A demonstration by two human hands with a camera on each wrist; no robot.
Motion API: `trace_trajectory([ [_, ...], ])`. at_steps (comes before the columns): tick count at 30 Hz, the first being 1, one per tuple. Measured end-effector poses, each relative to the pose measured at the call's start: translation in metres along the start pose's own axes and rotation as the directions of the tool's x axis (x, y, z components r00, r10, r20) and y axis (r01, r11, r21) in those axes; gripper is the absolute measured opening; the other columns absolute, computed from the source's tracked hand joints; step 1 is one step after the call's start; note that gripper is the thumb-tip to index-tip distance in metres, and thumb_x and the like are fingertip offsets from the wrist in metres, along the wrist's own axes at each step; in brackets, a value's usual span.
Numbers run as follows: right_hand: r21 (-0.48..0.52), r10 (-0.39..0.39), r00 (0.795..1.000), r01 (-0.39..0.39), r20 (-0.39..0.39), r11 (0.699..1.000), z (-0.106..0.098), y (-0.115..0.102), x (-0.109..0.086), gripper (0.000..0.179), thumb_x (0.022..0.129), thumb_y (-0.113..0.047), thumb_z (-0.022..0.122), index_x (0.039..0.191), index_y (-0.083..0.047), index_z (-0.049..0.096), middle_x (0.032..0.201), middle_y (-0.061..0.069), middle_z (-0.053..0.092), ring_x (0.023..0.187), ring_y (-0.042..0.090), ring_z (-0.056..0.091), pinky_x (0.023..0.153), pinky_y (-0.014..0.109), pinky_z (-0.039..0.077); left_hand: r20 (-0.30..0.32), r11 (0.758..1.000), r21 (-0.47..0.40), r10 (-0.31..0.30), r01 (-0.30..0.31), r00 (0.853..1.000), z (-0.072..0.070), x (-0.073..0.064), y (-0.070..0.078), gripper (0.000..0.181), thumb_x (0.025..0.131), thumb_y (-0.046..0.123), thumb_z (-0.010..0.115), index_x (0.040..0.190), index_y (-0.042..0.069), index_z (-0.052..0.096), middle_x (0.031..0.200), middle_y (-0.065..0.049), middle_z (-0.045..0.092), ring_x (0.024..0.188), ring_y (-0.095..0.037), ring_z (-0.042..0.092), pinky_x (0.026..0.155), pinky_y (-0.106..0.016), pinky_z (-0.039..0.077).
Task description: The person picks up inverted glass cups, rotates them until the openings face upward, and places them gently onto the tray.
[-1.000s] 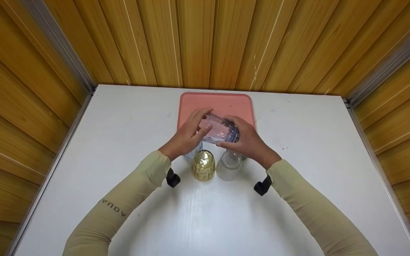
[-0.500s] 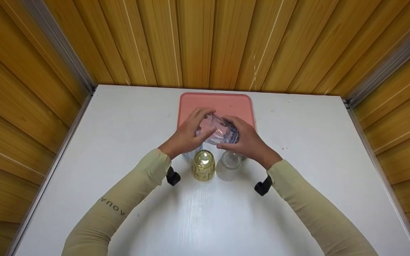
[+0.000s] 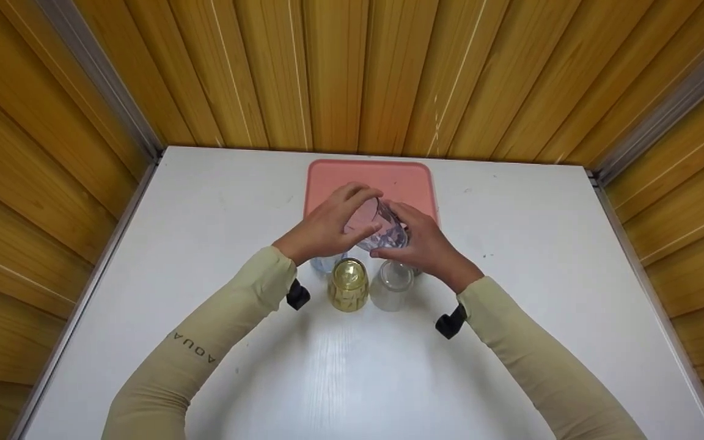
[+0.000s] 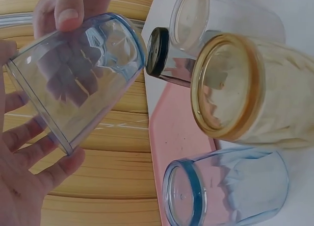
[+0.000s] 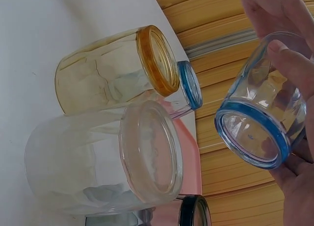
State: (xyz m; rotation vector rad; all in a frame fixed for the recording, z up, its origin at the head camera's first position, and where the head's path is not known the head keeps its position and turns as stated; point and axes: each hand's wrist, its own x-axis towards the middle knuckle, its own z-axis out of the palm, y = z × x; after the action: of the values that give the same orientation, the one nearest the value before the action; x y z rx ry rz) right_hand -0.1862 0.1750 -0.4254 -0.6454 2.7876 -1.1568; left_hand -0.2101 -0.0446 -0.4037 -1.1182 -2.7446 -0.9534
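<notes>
Above the table's middle, both hands hold a clear blue-tinted tumbler (image 3: 392,237), tilted on its side. My left hand (image 3: 326,225) spans its open rim, thumb and fingers on opposite edges. The right hand (image 3: 426,243) grips the wall near the thick blue base, which shows in the right wrist view. Below stand several more tumblers, upside down: a yellow one (image 3: 349,294), a frosted clear one (image 3: 391,293) and a light blue one (image 3: 326,264), partly hidden under the left hand. A dark-based glass (image 4: 158,52) is mostly hidden behind the frosted one.
A pink tray (image 3: 371,174) lies at the back of the white table (image 3: 230,201), just beyond the tumblers. Wood-look panels (image 3: 333,73) close off the back and both sides. Black wrist mounts (image 3: 450,322) hang under the sleeves.
The left hand has shifted slightly right and turned over the rim, and the tumbler has turned with it, its base dipping toward the person. The right hand and the standing tumblers have barely moved.
</notes>
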Motion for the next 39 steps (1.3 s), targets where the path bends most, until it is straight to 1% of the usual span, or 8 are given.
trace_trajectory([
  [6, 0.003, 0.000, 1.000, 0.000, 0.004, 1.000, 0.000, -0.001, 0.001, 0.090, 0.075, -0.046, 0.080, 0.149, -0.021, 0.035, 0.143, -0.001, 0.049, 0.124, 0.020, 0.053, 0.102, 0.040, 0.049, 0.033, 0.998, 0.058, -0.001, -0.001, 0.999, -0.006, 0.003, 0.003, 0.061, 0.094, 0.058, 0.047, 0.146, 0.028, 0.040, 0.147, 0.000, 0.040, 0.136, -0.017, 0.039, 0.113, -0.039, 0.038],
  [11, 0.013, 0.004, 1.000, -0.004, 0.000, 1.000, 0.000, 0.000, 0.001, 0.087, 0.076, -0.045, 0.079, 0.147, -0.021, 0.037, 0.140, -0.001, 0.051, 0.125, 0.021, 0.053, 0.103, 0.043, 0.048, 0.059, 0.998, 0.069, -0.013, 0.009, 0.998, -0.010, 0.004, 0.006, 0.060, 0.091, 0.060, 0.052, 0.145, 0.036, 0.039, 0.146, 0.002, 0.041, 0.134, -0.016, 0.041, 0.111, -0.039, 0.041],
  [17, 0.007, -0.035, 0.999, 0.035, -0.025, 0.999, 0.002, 0.002, 0.000, 0.082, 0.076, -0.047, 0.078, 0.144, -0.024, 0.039, 0.137, 0.001, 0.053, 0.123, 0.022, 0.055, 0.102, 0.043, 0.049, 0.064, 0.995, 0.099, 0.019, -0.026, 0.998, -0.013, 0.006, 0.008, 0.063, 0.087, 0.061, 0.057, 0.144, 0.040, 0.040, 0.140, 0.003, 0.044, 0.127, -0.015, 0.045, 0.105, -0.038, 0.045],
  [20, 0.003, -0.058, 0.998, 0.058, -0.040, 0.998, 0.003, 0.003, 0.000, 0.082, 0.076, -0.045, 0.079, 0.144, -0.023, 0.040, 0.136, 0.000, 0.053, 0.121, 0.024, 0.056, 0.101, 0.041, 0.050, 0.082, 0.994, 0.105, 0.028, -0.037, 0.996, -0.015, 0.006, 0.008, 0.066, 0.086, 0.061, 0.059, 0.145, 0.040, 0.038, 0.142, 0.002, 0.044, 0.128, -0.015, 0.044, 0.105, -0.040, 0.045],
  [22, 0.009, -0.063, 0.997, 0.064, -0.049, 0.998, 0.003, 0.003, -0.001, 0.082, 0.076, -0.044, 0.080, 0.144, -0.022, 0.040, 0.136, 0.000, 0.053, 0.121, 0.026, 0.057, 0.101, 0.040, 0.050, 0.099, 0.994, 0.102, 0.025, -0.035, 0.995, -0.017, 0.006, 0.009, 0.068, 0.086, 0.059, 0.060, 0.146, 0.041, 0.035, 0.144, 0.001, 0.042, 0.131, -0.016, 0.043, 0.106, -0.042, 0.044],
  [28, 0.010, -0.058, 0.996, 0.059, -0.061, 0.998, 0.005, 0.003, 0.000, 0.083, 0.076, -0.040, 0.081, 0.144, -0.016, 0.039, 0.136, 0.002, 0.052, 0.121, 0.022, 0.055, 0.102, 0.040, 0.049, 0.150, 0.996, 0.089, 0.010, -0.024, 0.989, -0.022, 0.005, 0.009, 0.074, 0.084, 0.050, 0.064, 0.149, 0.042, 0.029, 0.151, 0.001, 0.035, 0.138, -0.018, 0.038, 0.109, -0.047, 0.041],
  [35, 0.043, -0.049, 0.997, 0.051, -0.054, 0.998, 0.007, 0.005, 0.000, 0.085, 0.075, -0.041, 0.081, 0.143, -0.015, 0.038, 0.135, 0.001, 0.051, 0.121, 0.020, 0.054, 0.103, 0.039, 0.049, 0.181, 0.995, 0.065, 0.057, -0.069, 0.982, -0.029, 0.007, 0.011, 0.078, 0.080, 0.037, 0.072, 0.147, 0.039, 0.033, 0.152, 0.002, 0.033, 0.137, -0.019, 0.038, 0.107, -0.046, 0.044],
  [39, 0.070, -0.051, 0.997, 0.054, -0.050, 0.996, 0.008, 0.006, 0.000, 0.082, 0.075, -0.041, 0.081, 0.142, -0.015, 0.040, 0.136, 0.001, 0.050, 0.122, 0.019, 0.054, 0.103, 0.039, 0.049, 0.208, 0.997, 0.053, 0.044, -0.056, 0.977, -0.032, 0.008, 0.013, 0.078, 0.078, 0.031, 0.076, 0.145, 0.040, 0.036, 0.151, 0.004, 0.034, 0.136, -0.018, 0.039, 0.105, -0.044, 0.046],
])
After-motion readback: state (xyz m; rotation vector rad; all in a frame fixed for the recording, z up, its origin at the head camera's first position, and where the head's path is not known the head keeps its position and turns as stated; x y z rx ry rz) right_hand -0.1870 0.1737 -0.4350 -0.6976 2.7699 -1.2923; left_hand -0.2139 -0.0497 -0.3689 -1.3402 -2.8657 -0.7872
